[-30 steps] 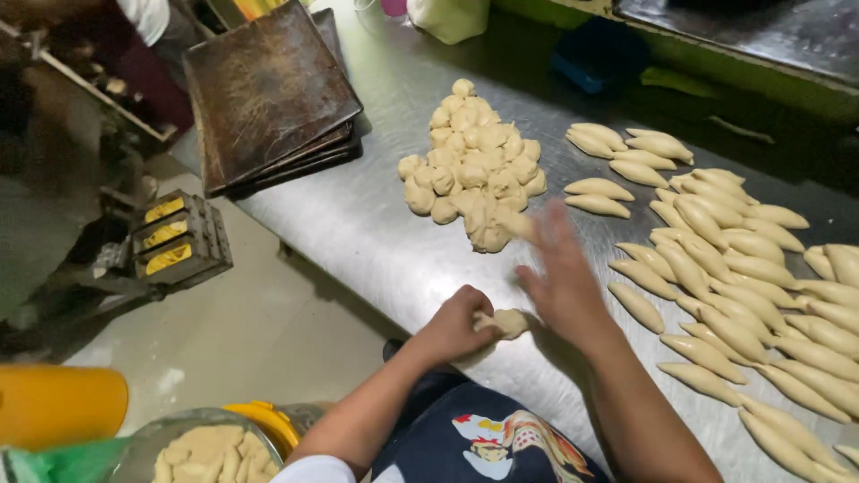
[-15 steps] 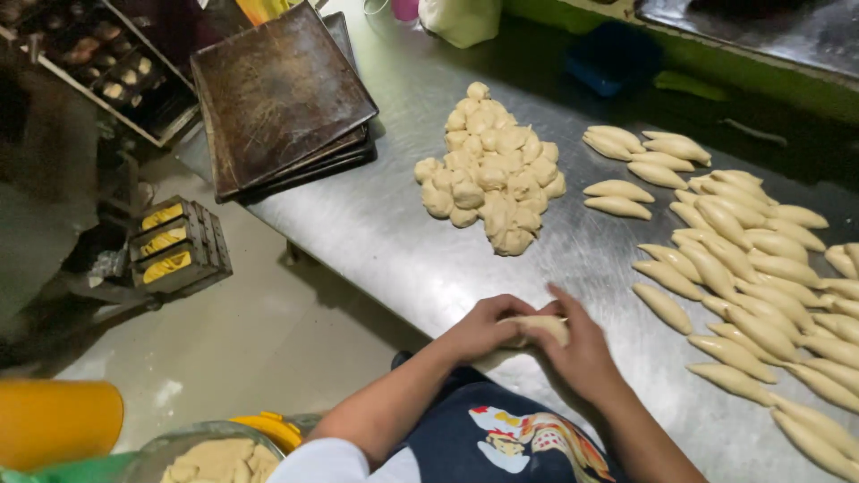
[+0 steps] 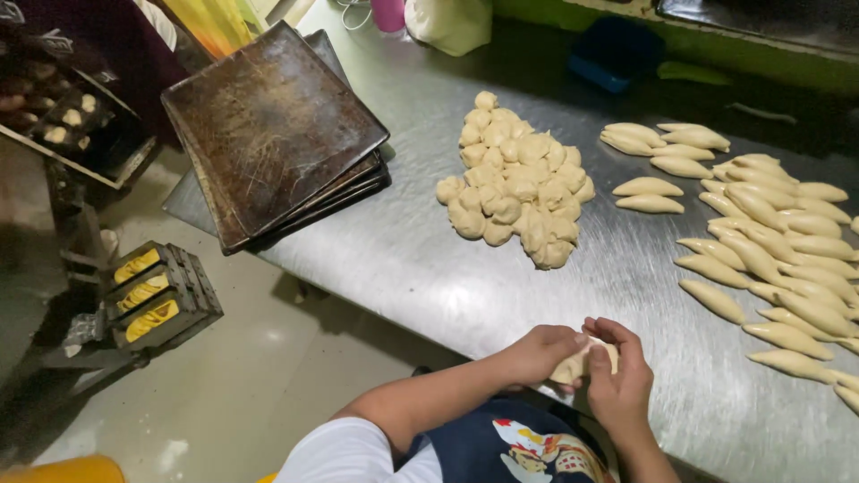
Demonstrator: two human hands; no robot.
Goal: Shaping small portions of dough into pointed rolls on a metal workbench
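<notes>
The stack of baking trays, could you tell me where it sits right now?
In the head view, the stack of baking trays sits at the upper left, on the metal table's far left corner, left of the pile of dough balls.

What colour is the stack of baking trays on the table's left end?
Dark brown, scuffed and stained, the stack of baking trays shows best in the head view.

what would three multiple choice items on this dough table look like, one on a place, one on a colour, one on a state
1. Where does the stack of baking trays lie?
A. far left end of the steel table
B. on the floor
C. among the shaped pieces

2. What colour is the cup at the far edge?
A. black
B. pink
C. white

3. How is the dough piece held?
A. lying untouched
B. in the right hand only
C. between left hand and right hand

A: trays sit at the table's left end. B: it shows pink. C: both hands grip it.
</notes>
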